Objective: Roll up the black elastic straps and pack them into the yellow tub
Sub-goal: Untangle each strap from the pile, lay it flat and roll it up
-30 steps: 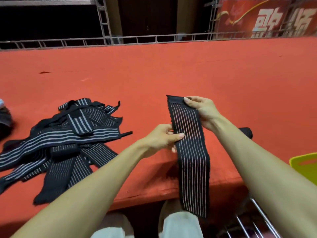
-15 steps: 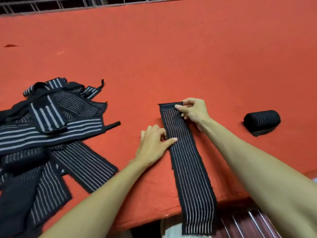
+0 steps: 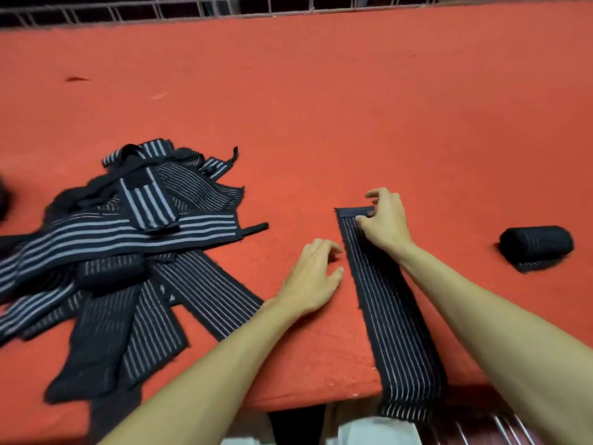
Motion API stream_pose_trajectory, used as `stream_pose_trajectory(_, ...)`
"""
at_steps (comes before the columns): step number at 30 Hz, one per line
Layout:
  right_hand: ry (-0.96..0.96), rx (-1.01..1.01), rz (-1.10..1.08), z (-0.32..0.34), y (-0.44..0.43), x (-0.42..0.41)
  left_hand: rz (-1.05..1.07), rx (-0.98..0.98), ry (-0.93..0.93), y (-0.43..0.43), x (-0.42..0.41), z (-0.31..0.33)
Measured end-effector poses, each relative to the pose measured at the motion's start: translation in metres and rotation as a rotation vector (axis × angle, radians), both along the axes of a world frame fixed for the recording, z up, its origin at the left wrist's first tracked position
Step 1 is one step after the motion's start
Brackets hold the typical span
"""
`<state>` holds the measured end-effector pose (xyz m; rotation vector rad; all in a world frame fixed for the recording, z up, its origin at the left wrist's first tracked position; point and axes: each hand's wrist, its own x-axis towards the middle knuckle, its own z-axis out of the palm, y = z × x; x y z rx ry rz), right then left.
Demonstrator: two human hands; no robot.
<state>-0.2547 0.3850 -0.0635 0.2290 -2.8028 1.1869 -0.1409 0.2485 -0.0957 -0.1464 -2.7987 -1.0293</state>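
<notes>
Pile: loose straps are heaped on the red table, at 9 o'clock from the hands.
Roll: a rolled strap lies at 3 o'clock, well apart.
Rail: a metal rail lines the far edge at 12 o'clock.
Strap: a flat strap runs from 12 to 6 o'clock, its near end hanging over the table edge and partly hidden by the right forearm.
Left hand: just beside the strap at 9 o'clock, fingers loosely bent, holding nothing.
Right hand: curled fingers and thumb pinch the strap's far end.
</notes>
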Motion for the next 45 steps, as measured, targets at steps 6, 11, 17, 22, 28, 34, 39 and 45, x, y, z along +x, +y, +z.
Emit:
stream_pose_trajectory(6,0.047,0.004,0.186,0.016,-0.056,0.044,0.084,0.063,0.061,-0.08,0.052,0.031)
stream_pose_trajectory(11,-0.042,-0.071,0.344,0.031,-0.128,0.073,0.328,0.104,0.161,-0.164,0.082,0.054)
stream_pose_trajectory(17,-0.154,-0.138,0.466,0.034,-0.199,0.074,0.496,0.005,0.249,-0.231,0.08,0.04)
stream_pose_trajectory(22,-0.375,-0.28,0.468,0.024,-0.248,0.058,0.608,0.211,0.287,-0.248,0.053,0.024)
stream_pose_trajectory(28,-0.493,-0.364,0.391,0.014,-0.295,0.054,0.68,0.334,0.359,-0.253,0.051,0.012)
stream_pose_trajectory(34,-0.504,-0.334,0.314,0.023,-0.297,0.058,0.65,0.327,0.364,-0.249,0.057,0.017)
stream_pose_trajectory(39,-0.539,-0.374,0.425,0.046,-0.267,0.064,0.533,0.248,0.351,-0.244,0.065,0.026)
stream_pose_trajectory(45,-0.592,-0.503,0.505,0.067,-0.207,0.071,0.286,-0.206,0.363,-0.228,0.073,0.031)
